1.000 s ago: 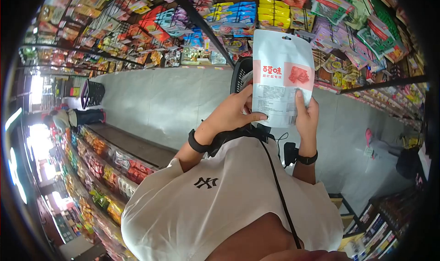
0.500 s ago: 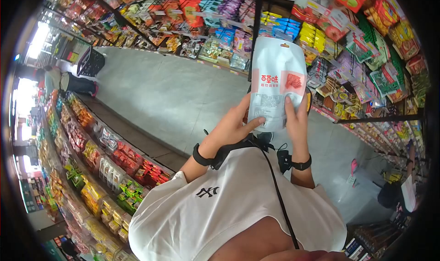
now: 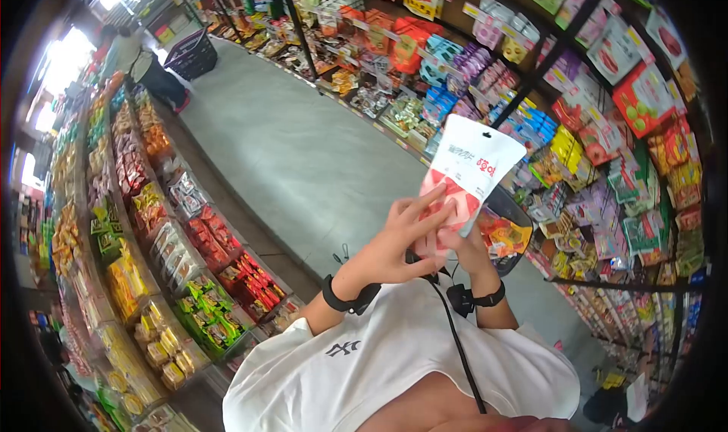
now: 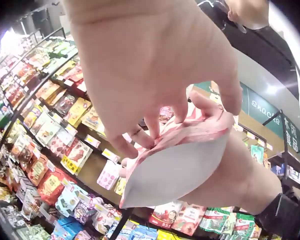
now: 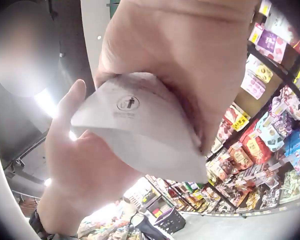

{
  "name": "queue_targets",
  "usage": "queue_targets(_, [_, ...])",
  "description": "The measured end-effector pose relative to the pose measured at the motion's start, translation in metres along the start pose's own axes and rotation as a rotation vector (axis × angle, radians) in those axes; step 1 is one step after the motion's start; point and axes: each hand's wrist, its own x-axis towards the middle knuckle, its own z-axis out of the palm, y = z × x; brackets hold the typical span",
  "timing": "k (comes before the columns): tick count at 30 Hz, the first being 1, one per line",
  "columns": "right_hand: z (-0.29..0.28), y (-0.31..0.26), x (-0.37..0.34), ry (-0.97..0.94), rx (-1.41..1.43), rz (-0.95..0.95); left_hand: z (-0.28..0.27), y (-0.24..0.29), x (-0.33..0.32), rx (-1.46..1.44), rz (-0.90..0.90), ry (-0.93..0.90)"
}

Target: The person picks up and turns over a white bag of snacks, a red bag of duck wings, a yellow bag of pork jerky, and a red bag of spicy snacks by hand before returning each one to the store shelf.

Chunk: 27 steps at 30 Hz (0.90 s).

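In the head view, a white and pink snack pouch (image 3: 478,159) with a hang hole tilts in front of the person's chest, its printed front turned up. The left hand (image 3: 402,235) lays spread, mostly straight fingers across that front; its fingertips also touch the pouch (image 4: 175,172) in the left wrist view. At the lower right edge the right hand (image 3: 472,251) grips the pouch, its fingers partly hidden behind. The right wrist view shows the right hand (image 5: 185,55) wrapped round the pouch's end, with the white bottom facing the camera and the left thumb standing off.
Just beyond the right hand is a dark basket (image 3: 523,218) with an orange snack bag (image 3: 504,236). Racks of hanging packets (image 3: 637,178) line the right; bins of snacks (image 3: 216,311) run along the left. Down the aisle are another person (image 3: 152,75) and a shopping basket (image 3: 191,54).
The pouch has turned from its back with small print to its pink front and sits lower. The left hand has shifted onto the front. The head view has swung round along the aisle.
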Motion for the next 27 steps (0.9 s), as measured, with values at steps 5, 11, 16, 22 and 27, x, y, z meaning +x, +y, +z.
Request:
queue_targets(5, [0.008,0.004,0.043,-0.03,-0.099,-0.048,-0.017,-0.037,-0.001,0.083,-0.173,0.386])
queue_targets(11, [0.005,-0.003,0.12,-0.053,-0.196,-0.087,-0.06,-0.062,0.037,-0.278,-0.336,0.448])
queue_targets(16, [-0.009,-0.021,0.175,0.01,-0.273,-0.185,-0.09,-0.089,0.084,-0.301,-0.336,0.409])
queue_targets(22, [-0.039,-0.018,0.23,0.105,-0.272,-0.159,-0.104,-0.128,0.136,-0.31,-0.263,0.388])
queue_targets(27, [-0.04,-0.013,0.271,0.201,-0.403,-0.139,-0.125,-0.166,0.163,-0.282,-0.307,0.372])
